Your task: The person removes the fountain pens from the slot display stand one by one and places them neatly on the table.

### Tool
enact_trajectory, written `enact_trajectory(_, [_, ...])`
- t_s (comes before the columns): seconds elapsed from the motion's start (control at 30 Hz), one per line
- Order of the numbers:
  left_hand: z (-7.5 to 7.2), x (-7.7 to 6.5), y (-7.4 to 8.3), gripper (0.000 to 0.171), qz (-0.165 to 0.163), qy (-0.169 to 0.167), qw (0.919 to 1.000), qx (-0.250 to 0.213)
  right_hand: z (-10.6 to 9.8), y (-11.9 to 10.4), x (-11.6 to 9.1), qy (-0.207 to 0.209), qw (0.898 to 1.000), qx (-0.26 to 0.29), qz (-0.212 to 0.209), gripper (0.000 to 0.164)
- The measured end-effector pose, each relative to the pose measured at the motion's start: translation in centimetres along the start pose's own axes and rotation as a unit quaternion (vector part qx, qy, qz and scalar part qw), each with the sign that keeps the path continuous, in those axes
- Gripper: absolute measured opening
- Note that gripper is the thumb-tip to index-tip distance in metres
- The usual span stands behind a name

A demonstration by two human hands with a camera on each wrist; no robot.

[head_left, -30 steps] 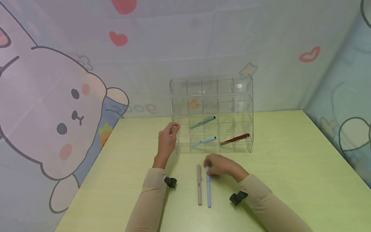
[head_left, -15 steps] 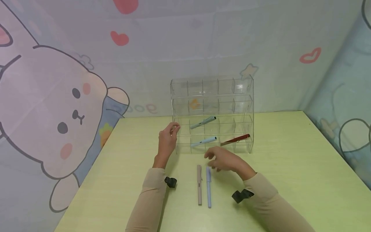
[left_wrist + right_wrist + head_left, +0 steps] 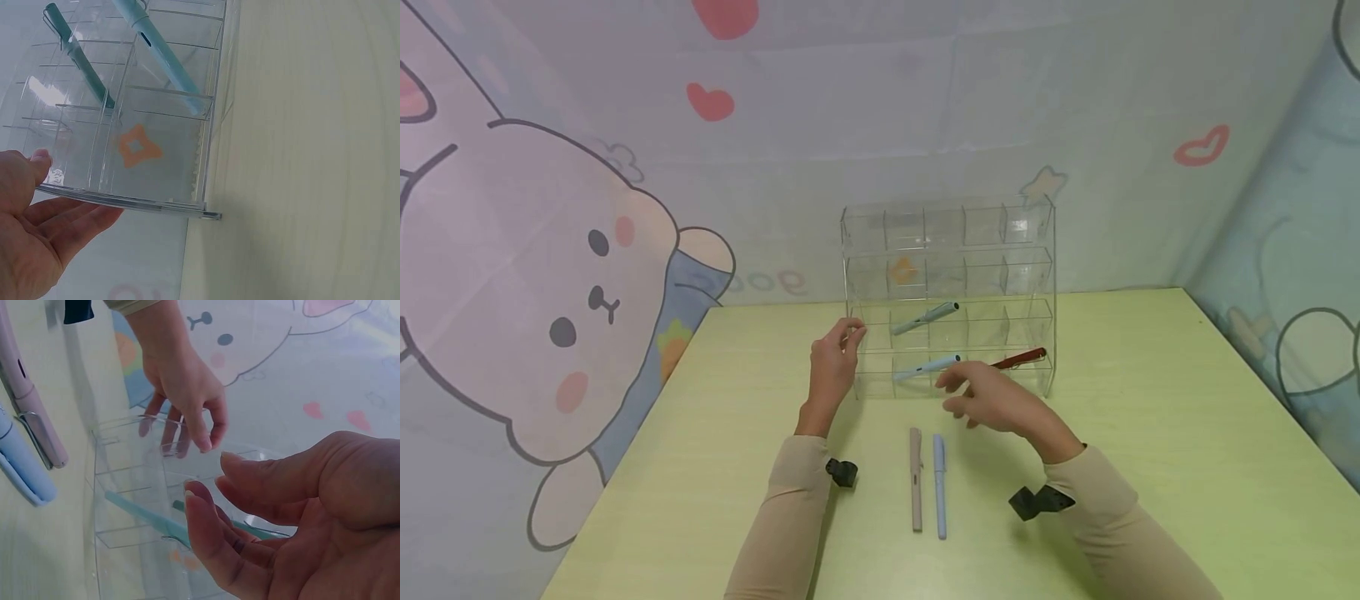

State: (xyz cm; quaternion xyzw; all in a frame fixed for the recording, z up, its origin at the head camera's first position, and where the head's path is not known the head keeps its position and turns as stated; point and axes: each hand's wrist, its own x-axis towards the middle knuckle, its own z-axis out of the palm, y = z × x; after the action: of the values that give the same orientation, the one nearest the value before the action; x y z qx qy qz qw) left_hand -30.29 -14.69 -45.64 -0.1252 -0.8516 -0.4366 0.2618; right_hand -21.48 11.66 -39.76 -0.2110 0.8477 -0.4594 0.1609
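Note:
A clear acrylic pen rack stands at the back of the table. My left hand holds its left side panel, thumb on the inner face and fingers behind, as the left wrist view shows. My right hand hovers in front of the lowest tier, fingers loosely bent, thumb and fingertips apart with nothing between them. A grey-green pen leans in the second tier from the bottom. Below it lie a light blue pen and a dark red pen, the latter partly hidden by my right hand.
On the table in front of the rack, a taupe pen and a lavender-blue pen lie side by side, clip ends toward the rack. A patterned cloth hangs close behind the rack.
My right hand has let go of the lavender-blue pen's upper end and moved up and right toward the rack, its fingers spreading. The left hand has stayed at the rack's side.

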Motion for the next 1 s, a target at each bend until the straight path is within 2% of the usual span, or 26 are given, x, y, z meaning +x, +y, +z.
enact_trajectory(0.17, [0.1, 0.1, 0.0, 0.018, 0.001, 0.001, 1.0, 0.001, -0.6, 0.2, -0.1, 0.024, 1.0, 0.006, -0.016, 0.031])
enact_trajectory(0.4, [0.0, -0.1, 0.0, 0.019, 0.0, 0.001, 1.0, -0.002, -0.9, 0.0, 0.0, 0.062, 0.998, 0.02, -0.016, 0.027])
enact_trajectory(0.7, [0.1, 0.0, 0.0, 0.018, -0.013, -0.004, 0.9999, 0.001, -1.3, -0.1, 0.3, 0.104, 0.994, 0.029, -0.034, 0.031])
enact_trajectory(1.0, [0.0, -0.1, 0.2, 0.018, -0.009, -0.005, 0.9999, 0.006, -1.4, 0.3, 0.8, 0.187, 0.98, 0.016, -0.059, 0.043])
